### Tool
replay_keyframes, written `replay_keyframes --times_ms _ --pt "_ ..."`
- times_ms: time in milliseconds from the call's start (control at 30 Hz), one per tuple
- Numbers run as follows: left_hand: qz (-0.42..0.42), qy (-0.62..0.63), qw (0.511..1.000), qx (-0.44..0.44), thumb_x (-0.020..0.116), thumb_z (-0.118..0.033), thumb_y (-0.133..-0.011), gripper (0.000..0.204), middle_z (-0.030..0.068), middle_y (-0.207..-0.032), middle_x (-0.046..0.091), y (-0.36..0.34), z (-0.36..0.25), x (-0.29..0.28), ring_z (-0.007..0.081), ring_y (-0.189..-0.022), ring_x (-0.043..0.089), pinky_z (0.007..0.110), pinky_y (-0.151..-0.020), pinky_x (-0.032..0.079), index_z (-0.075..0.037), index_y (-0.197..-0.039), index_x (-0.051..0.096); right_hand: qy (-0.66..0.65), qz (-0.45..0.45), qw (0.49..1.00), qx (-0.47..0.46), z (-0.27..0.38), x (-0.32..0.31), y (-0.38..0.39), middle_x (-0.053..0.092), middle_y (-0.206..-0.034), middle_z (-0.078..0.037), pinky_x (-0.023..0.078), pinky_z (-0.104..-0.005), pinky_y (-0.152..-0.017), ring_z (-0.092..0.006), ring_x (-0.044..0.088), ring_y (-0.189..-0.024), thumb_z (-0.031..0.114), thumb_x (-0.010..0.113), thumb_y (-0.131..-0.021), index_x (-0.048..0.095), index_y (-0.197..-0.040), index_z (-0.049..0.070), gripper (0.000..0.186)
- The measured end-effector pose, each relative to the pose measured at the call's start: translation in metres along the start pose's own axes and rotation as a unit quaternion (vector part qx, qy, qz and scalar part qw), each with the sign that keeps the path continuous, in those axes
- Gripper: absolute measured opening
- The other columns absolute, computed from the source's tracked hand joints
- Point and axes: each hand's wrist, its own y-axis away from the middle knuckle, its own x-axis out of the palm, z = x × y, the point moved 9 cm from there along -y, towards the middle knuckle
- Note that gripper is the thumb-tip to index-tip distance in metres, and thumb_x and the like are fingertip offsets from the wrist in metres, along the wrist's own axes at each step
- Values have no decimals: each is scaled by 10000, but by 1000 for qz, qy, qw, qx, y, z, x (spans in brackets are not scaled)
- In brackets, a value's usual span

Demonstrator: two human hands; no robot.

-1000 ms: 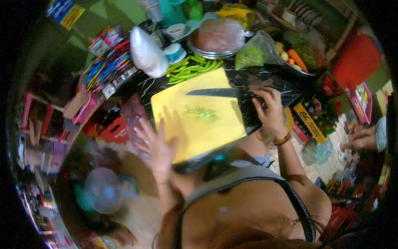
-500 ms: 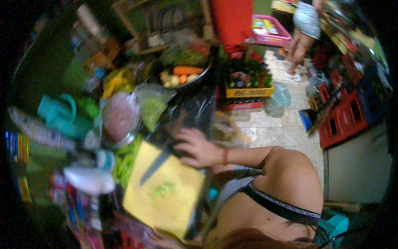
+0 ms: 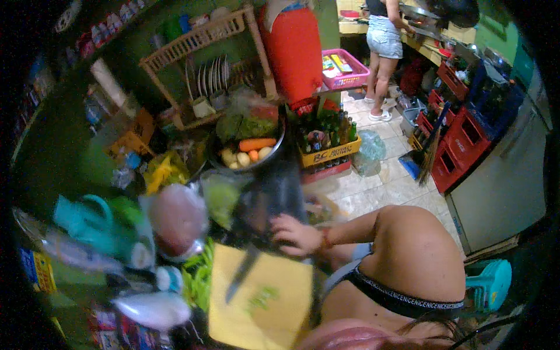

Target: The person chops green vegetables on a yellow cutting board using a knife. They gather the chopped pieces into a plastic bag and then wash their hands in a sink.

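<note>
My right hand (image 3: 296, 235) hovers or rests at the far right edge of the yellow cutting board (image 3: 227, 332), its fingers apart and holding nothing visible. Close to the fingers, a knife (image 3: 242, 275) lies slanted across the board, its blade tip toward me; the handle end is blurred against the dark tabletop. Small chopped green pieces (image 3: 263, 298) are on the board. Long green vegetables (image 3: 198, 271) lie along its left side. Beyond the board sit a plastic-wrapped pinkish mass (image 3: 178, 219) and a clear bag of pale green contents (image 3: 223, 201). My left hand is out of view.
A metal basin (image 3: 279, 153) holds carrots, potatoes and bagged greens. A teal pitcher (image 3: 81, 219) and a white bag (image 3: 153, 309) stand left. Further off are a dish rack (image 3: 198, 41), a yellow bottle crate (image 3: 335, 153), red crates (image 3: 464, 140) and a person (image 3: 382, 58) at a counter.
The view has swung, so the board and table appear lower and further right. My right hand has drawn slightly away from the knife. A hand at the lower edge has left view.
</note>
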Motion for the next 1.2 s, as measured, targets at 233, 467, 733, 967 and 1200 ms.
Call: replay_keyframes --times_ms 233,467,733,967,1200 --pt "20 61 997 34 548 -170 -1014 266 267 -1357 507 -22 -67 3 419 -1300 446 521 -1102 356 0 -1200 634 2 58 996 67 -2 3 5 428 -1400 -221 199 -668 -1134 -429 358 -1376 340 644 -865 538 -1284 92 498" --pt "74 155 985 -4 546 -147 -1012 248 261 -1370 495 16 -89 -52 415 -1314 432 519 -1112 345 -12 -1197 638 119 -90 979 140 39 -116 50 455 -1433 -185 233 -656 -1125 -388 365 -1399 381 655 -854 538 -1340 153 549" --pt "58 351 929 101 561 -76 -986 224 248 -1340 508 -4 -257 -87 414 -1296 451 512 -1099 360 -22 -1190 636 238 125 674 688 67 -229 479 612 -1236 -248 402 -490 -1046 -378 564 -1151 225 489 -949 684 -1152 55 329" --pt "335 491 743 309 616 -4 -844 290 194 -1280 524 50 -472 18 360 -1141 538 448 -993 460 -18 -1132 638 24 223 461 859 145 -208 669 708 -1096 -188 512 -446 -899 -321 674 -992 352 542 -897 707 -1128 21 436" --pt "521 327 654 440 723 -87 -775 417 192 -1181 606 140 -589 173 365 -1178 542 424 -1015 451 -57 -1182 639 -79 -267 525 805 76 -293 629 714 -917 -116 549 -341 -695 -167 683 -849 384 650 -902 705 -1086 37 397"
